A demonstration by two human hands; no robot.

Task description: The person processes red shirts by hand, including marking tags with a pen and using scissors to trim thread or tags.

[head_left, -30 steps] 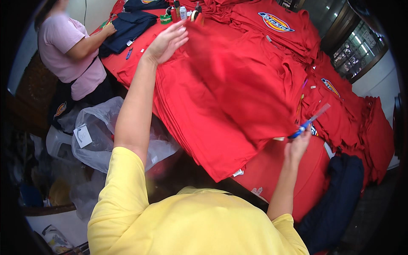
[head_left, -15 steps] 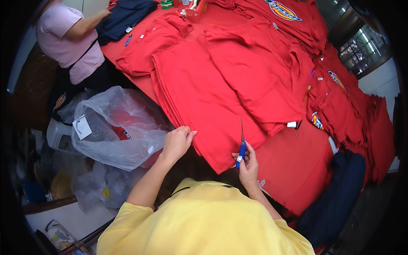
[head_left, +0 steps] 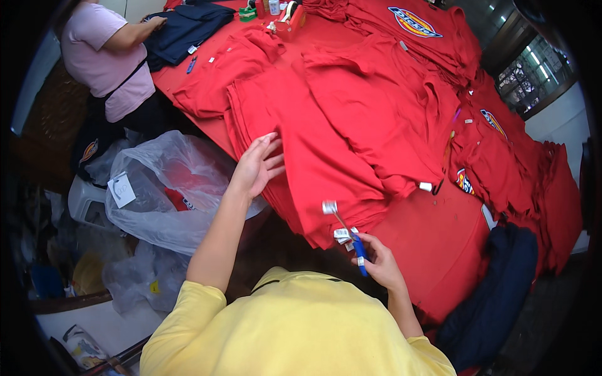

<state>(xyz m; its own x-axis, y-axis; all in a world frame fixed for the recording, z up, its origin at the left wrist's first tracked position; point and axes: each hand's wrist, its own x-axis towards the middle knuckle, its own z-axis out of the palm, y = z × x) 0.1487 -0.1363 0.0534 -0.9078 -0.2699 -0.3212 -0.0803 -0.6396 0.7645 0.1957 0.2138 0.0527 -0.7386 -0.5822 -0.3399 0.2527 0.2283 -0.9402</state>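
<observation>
A layered pile of red shirts [head_left: 313, 150] lies in front of me, its near corner over the table edge. At the pile's left edge my left hand [head_left: 256, 168] is raised with its fingers spread, holding nothing; whether it touches the cloth I cannot tell. My right hand [head_left: 384, 263] grips a pair of blue-handled thread snips [head_left: 359, 252] near the pile's front corner. Their thin blades point up and left, across a small white label [head_left: 330, 207]. More white labels [head_left: 342, 235] show just beside the handle, at the shirt edge.
To the left, a large clear plastic bag [head_left: 157, 207] with red cloth in it sits by a white plastic stool [head_left: 88, 203]. Another person [head_left: 103, 56] handles dark blue cloth [head_left: 185, 34] at the far left. More red shirts [head_left: 508, 169] and a navy garment [head_left: 495, 301] lie at right.
My left hand has moved up and away along the left edge, its fingers opening. The shirt's front corner has shifted, and white labels now show there. The snips have tilted left.
</observation>
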